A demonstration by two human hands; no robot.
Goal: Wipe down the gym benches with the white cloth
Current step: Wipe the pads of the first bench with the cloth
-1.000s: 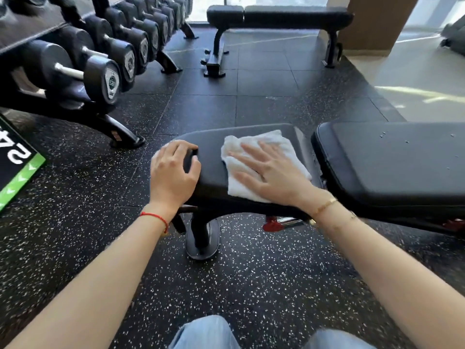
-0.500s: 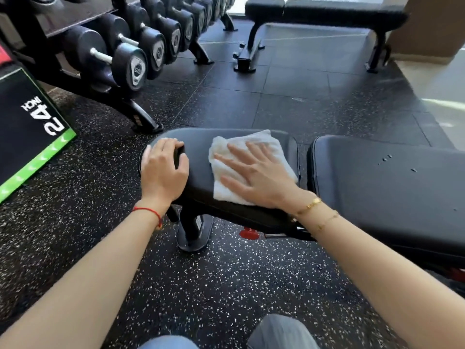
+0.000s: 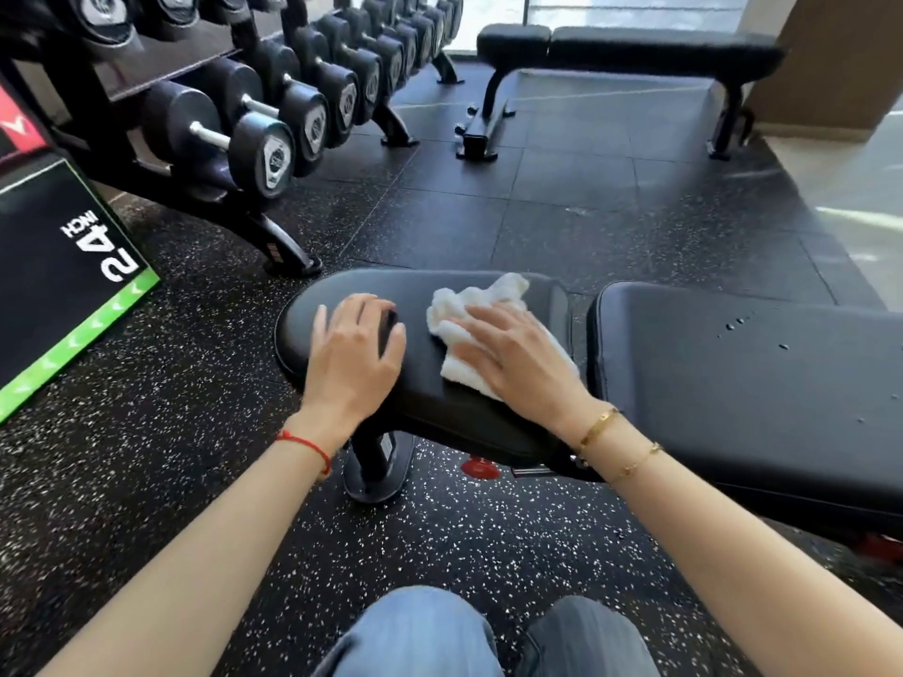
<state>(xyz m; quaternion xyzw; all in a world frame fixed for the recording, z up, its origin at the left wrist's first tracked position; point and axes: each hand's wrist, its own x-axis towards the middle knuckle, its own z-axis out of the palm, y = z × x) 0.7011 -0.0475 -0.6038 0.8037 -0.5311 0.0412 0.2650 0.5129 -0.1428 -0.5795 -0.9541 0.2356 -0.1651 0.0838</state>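
R hand flat, fingers straight, pressing white cloth on bench seat pad; L hand beside cloth, fingers loosely bent, resting on pad, nothing held.

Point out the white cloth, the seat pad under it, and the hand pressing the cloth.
white cloth (image 3: 493, 295): head view, bunched far edge.
seat pad (image 3: 425, 383): head view, bare middle.
right hand (image 3: 513, 354): head view, back of hand.

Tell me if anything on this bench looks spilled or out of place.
A few small droplets or specks sit on the long back pad, right of the white cloth, which the right hand presses onto the seat pad. Nothing else stands out.
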